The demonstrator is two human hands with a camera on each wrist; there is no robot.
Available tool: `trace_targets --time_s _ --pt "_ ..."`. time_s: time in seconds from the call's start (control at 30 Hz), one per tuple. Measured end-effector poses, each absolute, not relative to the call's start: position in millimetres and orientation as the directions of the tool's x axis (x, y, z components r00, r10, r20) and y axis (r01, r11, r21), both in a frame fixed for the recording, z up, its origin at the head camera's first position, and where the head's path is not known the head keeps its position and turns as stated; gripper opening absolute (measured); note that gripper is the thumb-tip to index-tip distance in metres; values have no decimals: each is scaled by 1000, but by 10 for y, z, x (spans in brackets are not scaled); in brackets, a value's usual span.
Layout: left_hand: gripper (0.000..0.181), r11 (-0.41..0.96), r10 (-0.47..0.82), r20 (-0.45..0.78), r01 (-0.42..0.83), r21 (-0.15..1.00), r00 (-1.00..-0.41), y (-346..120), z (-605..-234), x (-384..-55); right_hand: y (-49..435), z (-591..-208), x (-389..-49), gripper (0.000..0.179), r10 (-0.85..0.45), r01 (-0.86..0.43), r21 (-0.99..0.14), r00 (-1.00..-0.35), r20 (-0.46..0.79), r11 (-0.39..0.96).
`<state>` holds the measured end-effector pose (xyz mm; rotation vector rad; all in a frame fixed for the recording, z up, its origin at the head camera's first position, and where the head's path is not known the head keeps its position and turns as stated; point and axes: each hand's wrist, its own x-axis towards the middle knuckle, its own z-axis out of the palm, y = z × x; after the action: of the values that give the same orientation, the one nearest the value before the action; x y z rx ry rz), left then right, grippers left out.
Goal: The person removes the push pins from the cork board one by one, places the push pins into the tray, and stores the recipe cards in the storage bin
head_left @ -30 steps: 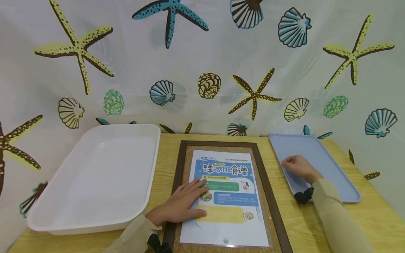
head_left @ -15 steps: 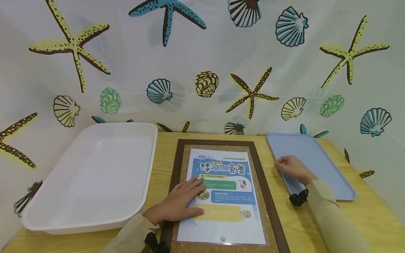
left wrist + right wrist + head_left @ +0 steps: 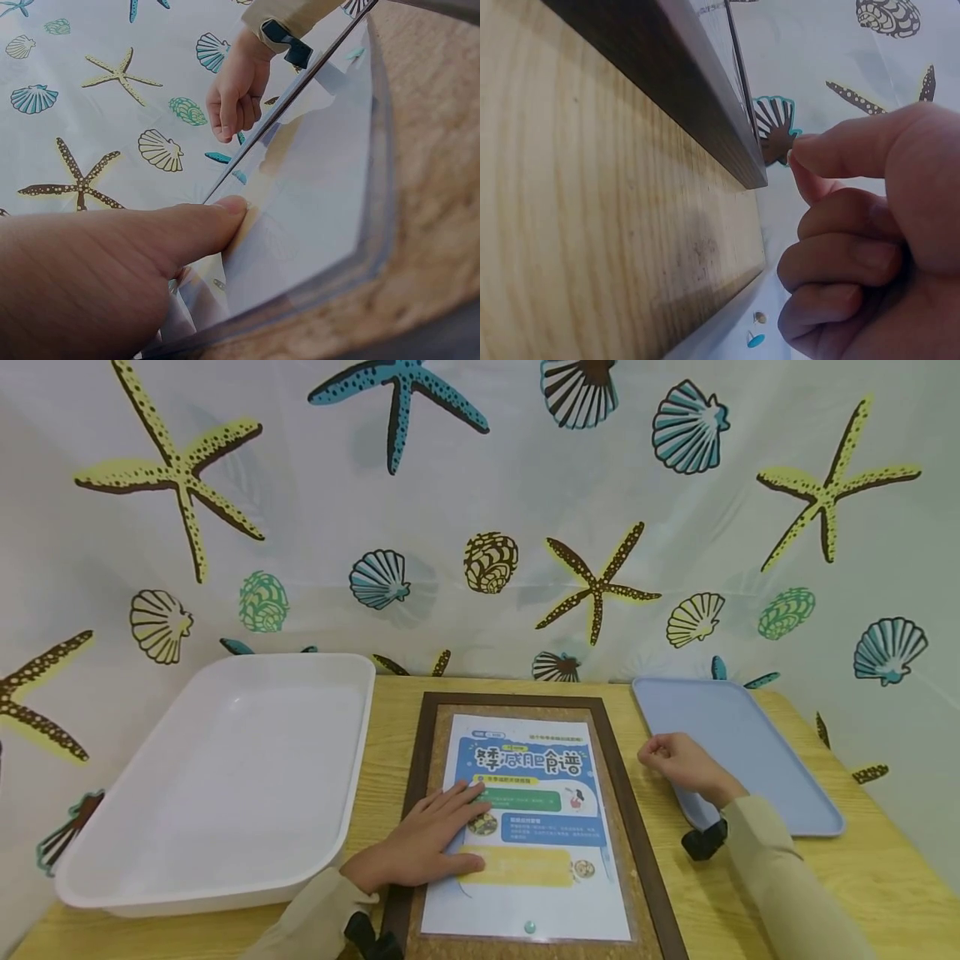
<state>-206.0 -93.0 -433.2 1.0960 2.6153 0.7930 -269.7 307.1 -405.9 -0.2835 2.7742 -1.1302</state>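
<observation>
A printed sheet (image 3: 532, 910) in a clear sleeve lies on a dark-framed cork board (image 3: 652, 935). My left hand (image 3: 427, 843) rests on its left side, fingers spread; the left wrist view shows the thumb (image 3: 217, 217) on the sleeve's edge. A teal thumbtack (image 3: 530, 927) sits at the sheet's bottom. My right hand (image 3: 690, 768) is over the left edge of the blue tray (image 3: 765, 768), thumb and index finger together in a pinch, other fingers curled. Whether something small is between the fingertips is hidden. Two thumbtacks, one gold (image 3: 760, 317) and one teal (image 3: 756, 340), show below that hand.
A large white basin (image 3: 247, 777) stands on the wooden table (image 3: 390, 735) left of the board. A hanging sheet (image 3: 450, 485) printed with shells and starfish covers the back. A strip of table separates the board from the blue tray.
My right hand has shifted left from over the blue tray to its left edge, towards the board, fingers still curled. The left hand stays on the sheet. The head view has shifted slightly.
</observation>
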Motion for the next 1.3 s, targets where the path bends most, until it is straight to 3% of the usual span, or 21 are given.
trace_targets --time_s 0.7,1.3 --pt "69 590 702 14 593 548 -712 -938 -4329 -2060 2834 -4029 -2499 14 -328 -279 -602 -944 29 748" --pt "68 594 697 23 594 542 -717 -933 -4359 -2075 2602 -3986 -2267 12 -430 -408 -572 -897 105 711"
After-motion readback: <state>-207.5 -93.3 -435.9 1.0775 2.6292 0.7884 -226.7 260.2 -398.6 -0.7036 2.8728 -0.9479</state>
